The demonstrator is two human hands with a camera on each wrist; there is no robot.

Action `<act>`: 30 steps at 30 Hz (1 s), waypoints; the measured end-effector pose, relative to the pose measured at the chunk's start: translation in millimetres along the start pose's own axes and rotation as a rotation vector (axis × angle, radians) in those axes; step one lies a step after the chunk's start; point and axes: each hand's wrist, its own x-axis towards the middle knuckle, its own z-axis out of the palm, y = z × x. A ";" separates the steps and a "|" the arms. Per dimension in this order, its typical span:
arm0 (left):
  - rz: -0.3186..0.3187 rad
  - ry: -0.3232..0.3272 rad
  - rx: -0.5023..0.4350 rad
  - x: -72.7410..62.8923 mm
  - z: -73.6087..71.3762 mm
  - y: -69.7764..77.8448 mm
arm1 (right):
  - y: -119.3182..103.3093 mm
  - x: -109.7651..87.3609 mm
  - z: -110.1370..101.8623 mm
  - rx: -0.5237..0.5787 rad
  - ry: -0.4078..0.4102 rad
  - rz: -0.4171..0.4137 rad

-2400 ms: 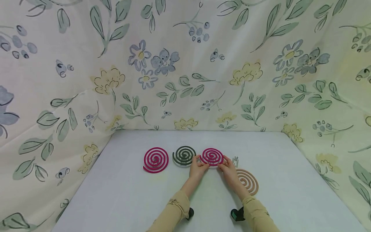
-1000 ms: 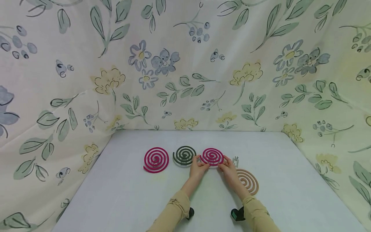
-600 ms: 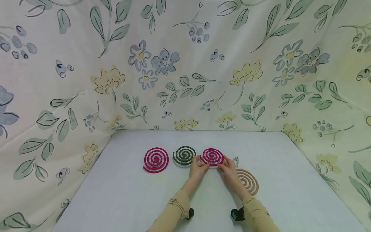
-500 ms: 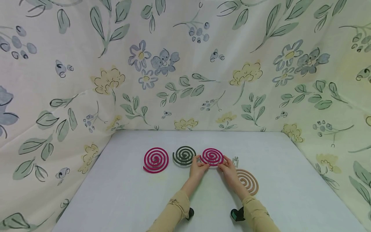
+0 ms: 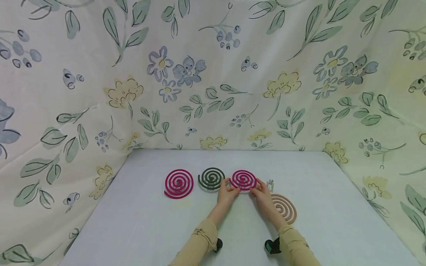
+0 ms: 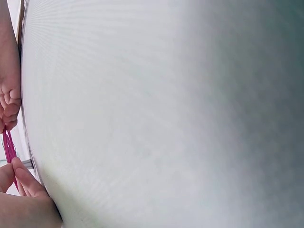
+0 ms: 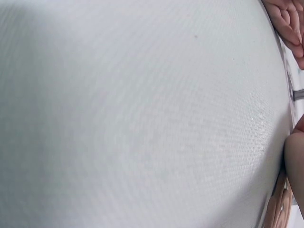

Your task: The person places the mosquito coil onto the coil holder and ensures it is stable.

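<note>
Both hands pinching pink spiral coil, one at each side

Left hand [image 5: 227, 194] pinches near-left rim of pink coil [image 5: 243, 180], thumb and fingers on it. Right hand [image 5: 263, 195] same at near-right rim. So the coil sits between the two hands, just beyond the thumbs; left wrist view has it edge-on between the fingertips. Grey post [image 7: 298, 94] shows between the hands in the right wrist view; can't tell whether it touches the coil.

Dark green coil [image 5: 212, 178] just left of left hand's fingertips; touching or not, unclear. Second pink coil [image 5: 178, 183] further left, apart from the hand. Tan coil [image 5: 279, 209] just right of right hand and wrist, partly hidden by them. Small metallic stand [image 5: 270, 185] just right of right hand's fingers, beyond the tan coil.

White table [image 5: 149, 232] under both hands. Floral cloth [image 5: 213, 85] behind, beyond the hands, also along both sides. Tan sleeves [image 5: 199, 238] on both forearms. Black piece [image 5: 273, 246] by right wrist, another by left.
</note>
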 end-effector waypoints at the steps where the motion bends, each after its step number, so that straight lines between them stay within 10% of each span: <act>1: 0.001 0.001 0.001 -0.1 -0.1 0.0 | -0.1 -0.1 0.2 0.004 0.001 -0.001; 30: 0.003 -0.017 0.041 1.0 -2.1 -2.2 | -2.3 -2.0 0.1 0.007 -0.012 0.013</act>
